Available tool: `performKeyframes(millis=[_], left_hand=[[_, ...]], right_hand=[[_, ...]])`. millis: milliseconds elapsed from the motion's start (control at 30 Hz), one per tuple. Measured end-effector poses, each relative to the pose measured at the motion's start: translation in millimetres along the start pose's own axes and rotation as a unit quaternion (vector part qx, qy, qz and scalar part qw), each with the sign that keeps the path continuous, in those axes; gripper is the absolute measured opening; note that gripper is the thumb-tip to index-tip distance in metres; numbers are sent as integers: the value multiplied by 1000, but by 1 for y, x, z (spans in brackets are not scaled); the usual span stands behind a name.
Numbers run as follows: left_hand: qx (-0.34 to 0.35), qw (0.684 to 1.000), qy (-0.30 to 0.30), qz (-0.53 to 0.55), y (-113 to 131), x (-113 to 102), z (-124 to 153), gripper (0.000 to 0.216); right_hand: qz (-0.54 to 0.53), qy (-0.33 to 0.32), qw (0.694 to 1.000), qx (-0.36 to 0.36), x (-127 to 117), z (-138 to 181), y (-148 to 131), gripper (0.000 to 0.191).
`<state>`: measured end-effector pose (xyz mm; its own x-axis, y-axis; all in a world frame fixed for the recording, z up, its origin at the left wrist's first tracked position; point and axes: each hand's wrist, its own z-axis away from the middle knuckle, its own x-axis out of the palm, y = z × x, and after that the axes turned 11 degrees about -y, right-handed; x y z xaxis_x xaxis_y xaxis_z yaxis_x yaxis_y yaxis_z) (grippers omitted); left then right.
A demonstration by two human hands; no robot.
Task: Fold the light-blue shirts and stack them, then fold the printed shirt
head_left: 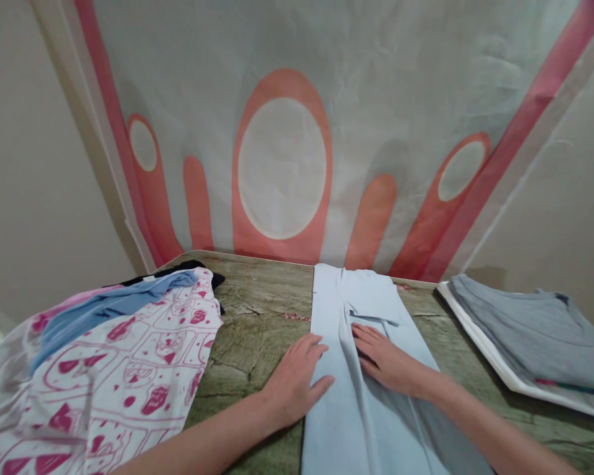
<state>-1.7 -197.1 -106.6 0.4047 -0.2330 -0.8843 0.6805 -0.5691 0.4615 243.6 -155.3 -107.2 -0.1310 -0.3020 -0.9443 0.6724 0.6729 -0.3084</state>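
Note:
A pair of light blue trousers (334, 376) lies lengthwise on the table, its waist end at the far edge and its near end running out of view. My left hand (297, 379) rests at the left edge of the trousers, fingers stretched out and the thumb on the cloth. On their right half, just below the pocket opening, my right hand (381, 356) lies flat with its fingers extended. A lengthwise ridge of cloth runs between the two hands. Neither hand grips anything.
Loosely piled clothes lie at the left: a white garment with pink print (148, 369), a blue one (109, 313) and a black one (178, 267). Folded grey clothing (534, 330) sits on white cloth (495, 356) at the right. Behind the wooden-patterned table (247, 330) hangs a printed backdrop (410, 86).

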Motion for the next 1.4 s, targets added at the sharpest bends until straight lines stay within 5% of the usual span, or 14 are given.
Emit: performKeyframes(millis=[167,300,367,500,567,933,1133,1400], left_hand=[[-10,1000,11,17,5,-3,-3,36],[-17,999,24,25,0,-2,-6,31],[-14,999,25,33,-2,-1,-6,31],[-9,999,16,37,1,-1,-3,30],[-7,999,10,34,6,-2,-1,31],[11,998,-47,-45,18,-9,2,23],[-4,996,-31,-78,1,-10,-4,17],[-13,994,-52,-91,-4,-16,-9,11]], right_hand=[[-78,-62,994,-49,-24,21,-54,47],[-261,-42,963,-46,-28,25,-63,35],[-394,6,919,16,-19,21,-55,32],[-616,79,775,117,2,11,-40,36],[-633,104,756,132,6,8,-39,39],[-453,57,875,161,14,5,-33,33],[-260,153,949,94,16,9,-39,27],[-205,160,963,73,19,8,-38,24]])
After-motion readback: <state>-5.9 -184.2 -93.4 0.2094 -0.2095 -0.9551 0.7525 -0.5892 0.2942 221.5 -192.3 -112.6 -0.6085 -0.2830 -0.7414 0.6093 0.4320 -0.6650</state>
